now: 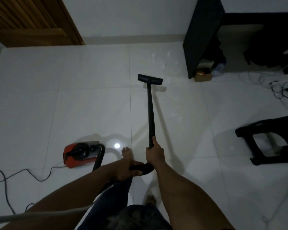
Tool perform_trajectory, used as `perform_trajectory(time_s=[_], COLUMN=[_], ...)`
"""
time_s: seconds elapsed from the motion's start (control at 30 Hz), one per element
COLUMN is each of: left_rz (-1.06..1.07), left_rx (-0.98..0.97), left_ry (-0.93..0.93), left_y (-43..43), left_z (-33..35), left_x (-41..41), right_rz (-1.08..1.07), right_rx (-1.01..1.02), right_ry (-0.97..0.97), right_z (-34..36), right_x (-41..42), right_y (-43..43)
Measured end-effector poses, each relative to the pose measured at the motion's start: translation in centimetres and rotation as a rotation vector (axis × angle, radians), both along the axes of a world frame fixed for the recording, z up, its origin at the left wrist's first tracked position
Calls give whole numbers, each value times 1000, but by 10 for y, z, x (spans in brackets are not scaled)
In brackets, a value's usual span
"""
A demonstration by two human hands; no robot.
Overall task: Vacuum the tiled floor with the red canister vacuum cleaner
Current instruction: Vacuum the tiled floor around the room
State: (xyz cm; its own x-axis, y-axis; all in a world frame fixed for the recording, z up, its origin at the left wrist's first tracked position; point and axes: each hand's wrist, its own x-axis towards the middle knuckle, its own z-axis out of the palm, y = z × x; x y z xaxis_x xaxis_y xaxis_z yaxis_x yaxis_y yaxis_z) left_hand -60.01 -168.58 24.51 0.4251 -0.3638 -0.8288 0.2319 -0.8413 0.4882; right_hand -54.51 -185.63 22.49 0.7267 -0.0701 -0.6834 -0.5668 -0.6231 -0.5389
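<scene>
- The red canister vacuum cleaner (pixel 81 154) sits on the tiled floor (pixel 90 97). Its black hose (pixel 99 156) rises from its right end toward the person.
- The wand (pixel 150 112) runs forward and to the right of the canister. It ends in the flat floor nozzle (pixel 150 79), which lies on the tile well beyond the canister.
- The right grip (pixel 154 152) is wrapped closed round the near end of the wand, with the thumb lying along the tube.
- The left grip (pixel 125 170) is curled round the curved handle bend (pixel 143 168), just right of the canister.
- Handling, as a judgement:
  - The wand looks stiff and light, so it is best steered with two hands as held here.
  - The nozzle should slide easily on the glossy tile.
  - The canister is the heavy part and will trail by its hose, so it should be pulled gently rather than yanked.
- The power cord (pixel 23 173) snakes away to the left of the canister and could snag.
- Pale specks, probably dust (pixel 163 58), lie beyond the nozzle and far right of the canister. The dim light makes this hard to confirm.
- A bare foot (pixel 127 153) stands just right of the canister.
- Farther right are a black stool (pixel 269 140), a black desk (pixel 199 39) with a cardboard box (pixel 203 75) at its foot, and loose cables (pixel 281 90).
- A wooden door (pixel 32 20) stands well behind the canister.
</scene>
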Motion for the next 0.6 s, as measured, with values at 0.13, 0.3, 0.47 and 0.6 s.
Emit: perform_trajectory(time_s=[0.13, 0.3, 0.47, 0.6], left_rz=[-56, -67, -77, -143], left_rx=[6, -48, -97, -93], left_ry=[15, 25, 23, 54], left_y=[-36, -76, -88, -93], left_z=[-24, 28, 60, 66], left_x=[-81, -157, -223, -275], right_rz=[-14, -41, -111, -164], right_rx=[8, -18, -43, -49], right_ry=[24, 44, 82, 122], right_z=[1, 6, 8, 7], right_x=[-83, -176, -258, -325], right_y=[-41, -75, -80, -83])
